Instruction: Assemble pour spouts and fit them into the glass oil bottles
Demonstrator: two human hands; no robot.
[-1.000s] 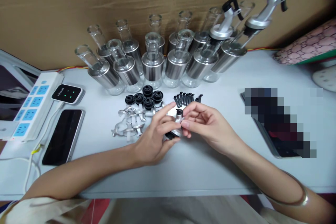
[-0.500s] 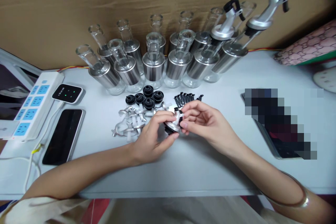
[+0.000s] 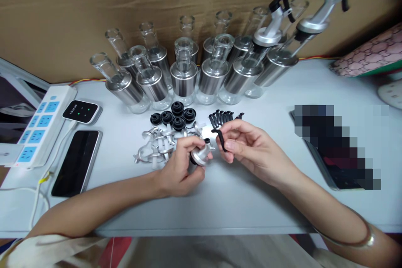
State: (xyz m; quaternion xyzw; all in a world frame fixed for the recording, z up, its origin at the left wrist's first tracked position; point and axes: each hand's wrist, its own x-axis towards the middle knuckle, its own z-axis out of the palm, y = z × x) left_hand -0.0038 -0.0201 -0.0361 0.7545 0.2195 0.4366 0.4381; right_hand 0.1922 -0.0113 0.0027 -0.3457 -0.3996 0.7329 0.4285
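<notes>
My left hand point(image 3: 184, 163) grips a silver pourer spout point(image 3: 201, 155) with a black top and a dark base, tilted toward the right. Between the thumb and fingers of my right hand point(image 3: 251, 146) is a small black lever point(image 3: 220, 139) with a bent end, held a little apart from the spout. Several similar black levers point(image 3: 221, 119) lie in a row just beyond that hand. Left of my hands are loose silver spout parts point(image 3: 153, 150) in a pile, with several black ribbed stoppers point(image 3: 178, 123) behind them.
Glass bottles with metal sleeves point(image 3: 184, 79) stand in two rows at the back; two on the right carry fitted pourers point(image 3: 266, 35). A power strip point(image 3: 40, 127), a small Wi-Fi device point(image 3: 82, 112) and a phone point(image 3: 77, 163) lie left. A partly blurred-out device point(image 3: 323, 163) lies right.
The black lever in my right hand has come away from the spout and now shows clearly. My left hand has tilted the spout and drawn it slightly left and down.
</notes>
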